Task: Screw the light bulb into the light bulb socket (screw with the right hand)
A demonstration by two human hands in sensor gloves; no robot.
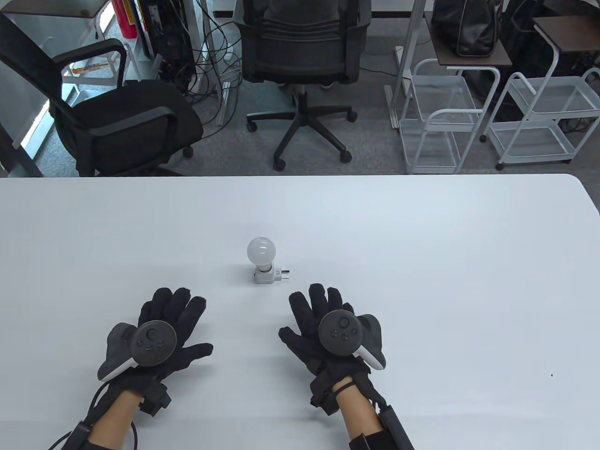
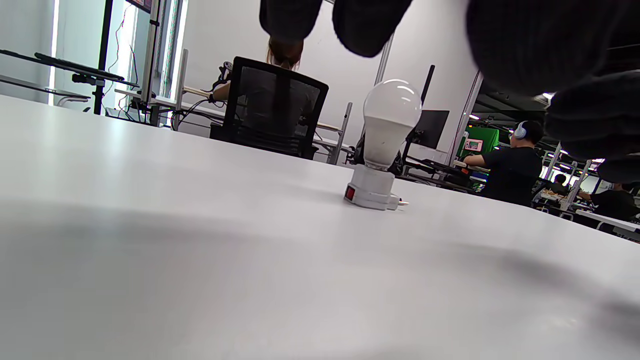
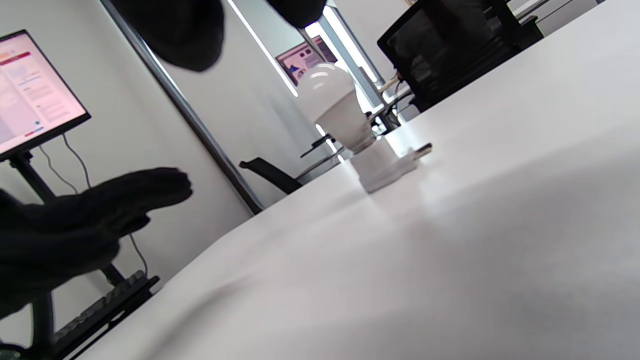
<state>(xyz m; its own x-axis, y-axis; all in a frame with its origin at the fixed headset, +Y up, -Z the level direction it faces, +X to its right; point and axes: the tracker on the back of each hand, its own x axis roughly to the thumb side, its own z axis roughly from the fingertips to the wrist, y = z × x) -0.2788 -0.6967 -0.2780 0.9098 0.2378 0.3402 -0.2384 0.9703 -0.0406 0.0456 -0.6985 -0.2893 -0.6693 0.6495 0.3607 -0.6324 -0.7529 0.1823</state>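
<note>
My two gloved hands lie flat on the white tabletop (image 1: 422, 243), palms down, a tracker strapped to the back of each. My left hand (image 1: 159, 335) has a released grip: its fingers are spread and straight, and it holds nothing. My right hand (image 1: 330, 330) is just as slack, fingers stretched forward and thumb out to the side, with nothing in its grip either. Between the two hands and a little farther from me stands the light bulb (image 1: 260, 251), white and frosted, seated upright in the light bulb socket (image 1: 265, 276). The socket is a small white plug-in adapter resting on the tabletop, with metal prongs (image 1: 285, 273) pointing off to my right. The left wrist view shows a small red switch (image 2: 350, 192) on the side of the socket's base and the bulb rising straight from it. The right wrist view shows the same pair tilted by the camera angle, with the prongs jutting out at the side. Neither hand touches the bulb or the socket; my right fingertips (image 1: 316, 290) are near the socket, those of the left hand somewhat farther away. Beyond the far edge of the tabletop stand black office chairs (image 1: 300, 56) and white wire carts (image 1: 436, 122)
</note>
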